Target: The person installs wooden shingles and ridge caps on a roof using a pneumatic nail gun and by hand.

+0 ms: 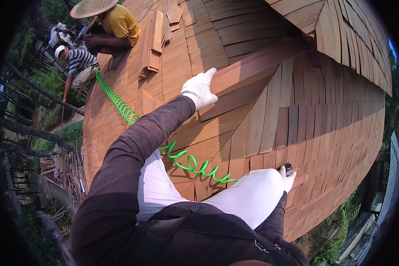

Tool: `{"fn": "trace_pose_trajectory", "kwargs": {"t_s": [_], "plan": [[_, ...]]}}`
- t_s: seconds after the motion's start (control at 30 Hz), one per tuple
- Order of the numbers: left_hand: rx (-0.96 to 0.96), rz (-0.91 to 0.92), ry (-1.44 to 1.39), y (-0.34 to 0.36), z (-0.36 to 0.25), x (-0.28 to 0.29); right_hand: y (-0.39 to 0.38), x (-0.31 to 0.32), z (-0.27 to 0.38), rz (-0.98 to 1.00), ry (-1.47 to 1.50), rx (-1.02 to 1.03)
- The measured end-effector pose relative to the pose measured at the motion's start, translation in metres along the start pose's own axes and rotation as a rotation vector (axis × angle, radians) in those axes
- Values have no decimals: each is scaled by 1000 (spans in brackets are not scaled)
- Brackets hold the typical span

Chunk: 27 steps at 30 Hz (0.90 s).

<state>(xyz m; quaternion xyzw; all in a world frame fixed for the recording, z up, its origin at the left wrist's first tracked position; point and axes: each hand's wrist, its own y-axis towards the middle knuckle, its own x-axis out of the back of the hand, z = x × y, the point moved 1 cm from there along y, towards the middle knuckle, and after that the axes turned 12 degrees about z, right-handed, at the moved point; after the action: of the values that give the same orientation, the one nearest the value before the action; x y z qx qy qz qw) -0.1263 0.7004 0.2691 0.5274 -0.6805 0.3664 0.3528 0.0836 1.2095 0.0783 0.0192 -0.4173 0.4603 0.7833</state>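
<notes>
While the left hand (200, 90), in a pale glove, lay against the near end of a long reddish-brown timber (257, 71), its fingers were bent there; whether they gripped or merely braced could not be told. The timber lay along the shingled roof (323, 177), its far end in shade under the corner of an overhanging roof section (354, 40). The right hand (288, 181), just beyond the right knee (270, 184), had its fingers closed about a small black object (288, 167), partly hidden from view. A green coiled hose (112, 94) ran from the roof's left edge to the right thigh. Ahead, stacked wooden shingles (149, 53) lay near a co-worker in a yellow shirt (119, 22); another, in a striped shirt (79, 60), was at the edge.
</notes>
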Motion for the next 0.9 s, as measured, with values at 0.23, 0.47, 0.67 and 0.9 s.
{"fn": "trace_pose_trajectory", "kwargs": {"t_s": [0.23,0.47,0.67,0.9], "plan": [[-177,41,-59,6,-28,-7,-25,11,199,419,249,412],[-329,146,45,-15,-59,4,-105,-67,336,850,895,166],[-483,157,312,-24,-63,11,-92,-126,327,855,1575,11],[-512,75,208,-31,-63,44,-102,-101,338,697,1441,294]]}}
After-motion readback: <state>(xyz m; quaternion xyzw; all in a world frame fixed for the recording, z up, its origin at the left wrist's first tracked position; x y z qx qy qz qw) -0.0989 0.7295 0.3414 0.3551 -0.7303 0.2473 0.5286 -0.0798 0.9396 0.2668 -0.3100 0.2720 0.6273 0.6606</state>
